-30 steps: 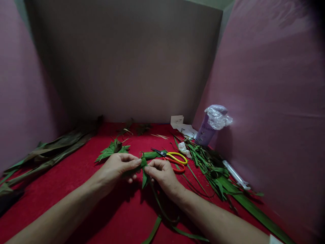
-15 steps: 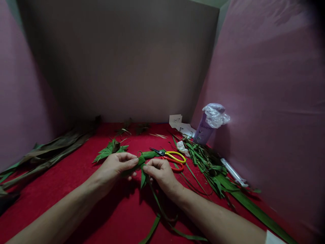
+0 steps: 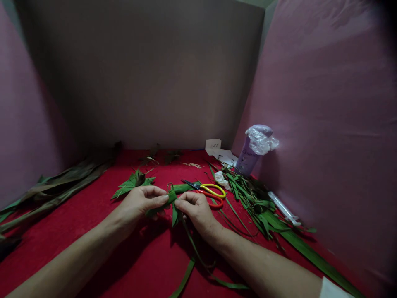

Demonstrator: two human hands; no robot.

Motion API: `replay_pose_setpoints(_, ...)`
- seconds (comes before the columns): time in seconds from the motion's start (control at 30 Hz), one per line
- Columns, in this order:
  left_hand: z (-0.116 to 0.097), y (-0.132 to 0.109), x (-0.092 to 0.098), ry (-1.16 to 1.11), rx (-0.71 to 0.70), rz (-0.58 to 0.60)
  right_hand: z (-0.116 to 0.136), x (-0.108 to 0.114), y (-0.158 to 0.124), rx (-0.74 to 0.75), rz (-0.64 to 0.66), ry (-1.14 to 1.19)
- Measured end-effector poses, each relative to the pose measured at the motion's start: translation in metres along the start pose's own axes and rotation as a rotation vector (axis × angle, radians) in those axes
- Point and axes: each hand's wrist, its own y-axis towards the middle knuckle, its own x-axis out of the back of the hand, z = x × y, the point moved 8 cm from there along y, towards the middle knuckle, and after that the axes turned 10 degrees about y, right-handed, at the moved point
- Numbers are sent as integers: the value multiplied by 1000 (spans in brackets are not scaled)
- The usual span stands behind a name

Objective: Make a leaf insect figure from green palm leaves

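Note:
My left hand (image 3: 145, 202) pinches the left side of a folded green leaf piece (image 3: 172, 196) between thumb and fingers. My right hand (image 3: 195, 207) is closed on its right side, near a pointed end that hangs down. A thin curled tip rises from the top of the folded piece. Long narrow leaf strips (image 3: 190, 238) trail below my right hand onto the red cloth (image 3: 139, 265). Just behind my right hand lie scissors (image 3: 211, 192) with one yellow and one red handle loop, their dark blades resting on a flat green leaf strip (image 3: 182, 188).
A green leaf bundle (image 3: 133, 183) lies behind my left hand. Leaf scraps (image 3: 248, 198) are heaped at right, by a purple container (image 3: 248, 157) topped with clear plastic. A clear plastic tube (image 3: 283, 209) lies near the right wall. Long dried leaves (image 3: 62, 186) stretch along the left.
The view has shifted very slightly. Both hands keep their hold on the folded leaf piece, and the left fingers have curled in a little beneath it.

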Motion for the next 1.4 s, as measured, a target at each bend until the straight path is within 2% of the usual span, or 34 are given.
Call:
replay_pose_setpoints(0.37, -3, -2, -1, 12, -24, 14, 3, 2, -1, 51, -4, -32)
replay_pose_setpoints(0.57, -4, -2, 3, -8, -10, -24, -1, -2, -1, -2, 38, -35)
replay_pose_setpoints(0.87, -3, 1, 2, 60, -19, 4, -7, 0, 3, -23, 77, -43)
replay_pose_setpoints(1.13, -4, 1, -4, 73, -64, 93, -5, 3, 3, -1, 35, 42)
replay_pose_setpoints(1.23, -9, -1, -3, 62, -77, 69, -2, 6, 4, 26, -10, 49)
replay_pose_setpoints(1.4, -8, -1, -1, 51, -21, 16, 0, 10, 6, 25, -74, 45)
